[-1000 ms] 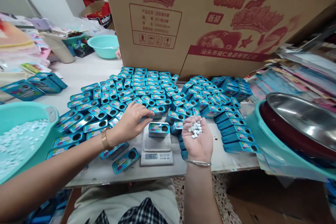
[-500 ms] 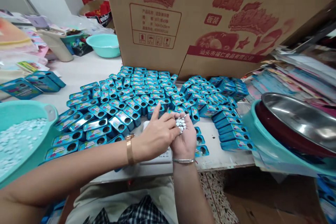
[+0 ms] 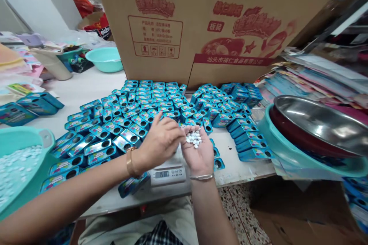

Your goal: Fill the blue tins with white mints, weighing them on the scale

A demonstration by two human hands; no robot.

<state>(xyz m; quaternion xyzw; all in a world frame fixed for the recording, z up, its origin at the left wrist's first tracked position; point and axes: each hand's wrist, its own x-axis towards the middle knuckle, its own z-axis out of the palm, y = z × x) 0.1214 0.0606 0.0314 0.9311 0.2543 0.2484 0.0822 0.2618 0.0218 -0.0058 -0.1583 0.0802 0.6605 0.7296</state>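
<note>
Scale [image 3: 168, 176], nearest the table edge: display digits begin 153, last character unclear. Left hand [image 3: 161, 141] hangs over its platform, palm down, fingers bent, tips at the right palm's edge; whether they pinch a pellet cannot be told. Right hand [image 3: 198, 153] lies palm up, fingers loosely cupped and unclenched, bearing pale pellets [image 3: 194, 138]. Blue tins [image 3: 100, 132] stand in rows beyond, label print too small to read. Carton [image 3: 189, 7] behind reads 板装 and 汕头市福仁食品有限公司; farther left, a red-and-black bag [image 3: 103, 26] shows "eish"
</note>
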